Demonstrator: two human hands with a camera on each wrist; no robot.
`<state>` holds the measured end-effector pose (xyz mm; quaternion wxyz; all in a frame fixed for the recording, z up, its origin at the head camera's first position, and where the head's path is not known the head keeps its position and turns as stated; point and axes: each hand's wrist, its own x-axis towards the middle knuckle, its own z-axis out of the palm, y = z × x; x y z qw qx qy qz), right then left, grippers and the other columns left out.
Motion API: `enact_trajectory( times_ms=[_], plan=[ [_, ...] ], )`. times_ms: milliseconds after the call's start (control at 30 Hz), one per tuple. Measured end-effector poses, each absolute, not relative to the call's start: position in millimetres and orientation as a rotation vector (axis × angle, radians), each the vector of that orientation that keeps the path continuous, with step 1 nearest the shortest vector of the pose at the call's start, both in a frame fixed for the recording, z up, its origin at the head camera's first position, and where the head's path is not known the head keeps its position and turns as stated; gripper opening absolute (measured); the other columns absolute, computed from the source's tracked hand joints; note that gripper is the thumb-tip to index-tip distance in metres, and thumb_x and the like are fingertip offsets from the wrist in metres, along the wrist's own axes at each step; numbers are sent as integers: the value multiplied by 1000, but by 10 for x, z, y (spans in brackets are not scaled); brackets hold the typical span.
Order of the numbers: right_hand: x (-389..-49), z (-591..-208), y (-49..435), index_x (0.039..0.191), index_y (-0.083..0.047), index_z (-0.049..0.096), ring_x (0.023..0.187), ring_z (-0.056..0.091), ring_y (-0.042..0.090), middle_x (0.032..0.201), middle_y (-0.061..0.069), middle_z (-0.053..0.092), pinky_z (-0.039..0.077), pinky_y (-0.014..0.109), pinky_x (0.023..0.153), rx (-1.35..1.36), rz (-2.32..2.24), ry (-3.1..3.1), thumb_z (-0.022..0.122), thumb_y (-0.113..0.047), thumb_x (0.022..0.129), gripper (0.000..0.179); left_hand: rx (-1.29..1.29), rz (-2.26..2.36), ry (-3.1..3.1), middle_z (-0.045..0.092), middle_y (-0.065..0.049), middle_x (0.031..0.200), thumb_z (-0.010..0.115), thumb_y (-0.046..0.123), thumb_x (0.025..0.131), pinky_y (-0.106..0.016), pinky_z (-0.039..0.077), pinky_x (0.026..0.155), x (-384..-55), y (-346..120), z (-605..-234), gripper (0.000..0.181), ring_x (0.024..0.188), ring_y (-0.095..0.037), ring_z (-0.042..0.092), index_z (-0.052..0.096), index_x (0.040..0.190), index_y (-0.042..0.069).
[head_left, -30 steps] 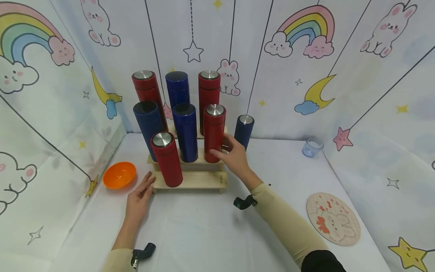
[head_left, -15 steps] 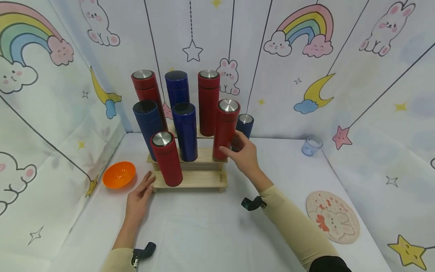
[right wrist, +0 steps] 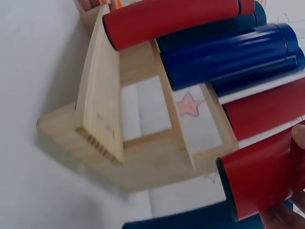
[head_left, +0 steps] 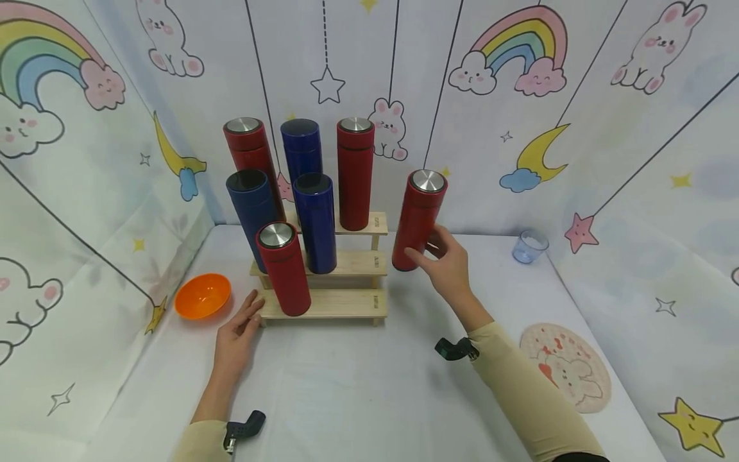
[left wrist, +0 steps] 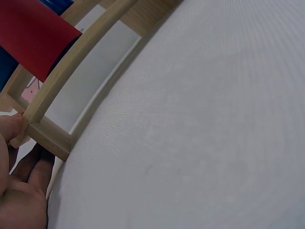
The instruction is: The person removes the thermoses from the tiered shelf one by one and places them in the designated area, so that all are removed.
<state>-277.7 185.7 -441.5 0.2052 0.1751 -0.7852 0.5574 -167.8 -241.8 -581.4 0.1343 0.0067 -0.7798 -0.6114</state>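
Note:
My right hand (head_left: 450, 266) grips a red thermos (head_left: 420, 215) low on its body, thumb in front. The thermos leans slightly to the right, just off the right end of the tiered wooden rack (head_left: 352, 303). In the right wrist view its black-rimmed base (right wrist: 226, 188) shows beside the rack. My left hand (head_left: 233, 340) rests its fingers against the left end of the lowest step, also seen at the shelf's corner (left wrist: 33, 114) in the left wrist view. A red thermos (head_left: 284, 269) stands on that step; blue flasks (head_left: 315, 224) stand on the middle one.
On the top step are red thermoses (head_left: 355, 173) and a blue flask (head_left: 301, 144). A dark blue flask (right wrist: 200, 217) lies behind the held thermos, hidden in the head view. Around are an orange bowl (head_left: 202, 296), a small glass (head_left: 529, 247) and a round rabbit mat (head_left: 566, 369).
My right hand has taken the red thermos off the right of the middle step and carried it rightward, in front of the dark blue flask. My left hand has stayed in place.

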Motion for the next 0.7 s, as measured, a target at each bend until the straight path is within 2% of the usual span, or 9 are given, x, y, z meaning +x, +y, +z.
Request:
enact_trajectory(
  times_ms=[133, 300, 500, 700],
  plan=[
    [-2776, -4468, 1994, 151, -6, 60, 127, 68, 41, 141, 18, 68, 54, 62, 106, 458, 1502, -2213, 86, -8, 94, 63, 43, -1772, -2262, 47, -7, 167, 59, 8, 113, -6, 37, 108, -1697, -2419, -5833, 38, 157, -23, 39, 64, 151, 4],
    [-2845, -4580, 2194, 152, -15, 61, 129, 68, 31, 143, 7, 69, 55, 54, 107, 417, 1459, -2233, 88, -19, 95, 64, 53, -1755, -2289, 46, -6, 168, 58, 10, 114, -5, 36, 108, -1713, -2431, -5869, 39, 158, -23, 37, 63, 153, 5],
    [-2934, -4673, 2352, 151, -14, 62, 127, 69, 30, 139, 7, 71, 56, 53, 107, 348, 1432, -2231, 87, -25, 95, 62, 65, -1750, -2305, 44, -10, 169, 56, 7, 114, -4, 35, 108, -1699, -2423, -5847, 40, 159, -24, 35, 61, 153, 2],
    [-3076, -4762, 2446, 152, -13, 61, 126, 69, 31, 140, 9, 70, 55, 51, 108, 288, 1467, -2190, 86, -23, 96, 62, 45, -1773, -2265, 47, -5, 168, 60, 10, 113, -6, 38, 108, -1711, -2440, -5878, 39, 157, -21, 38, 65, 151, 7]
  ],
)
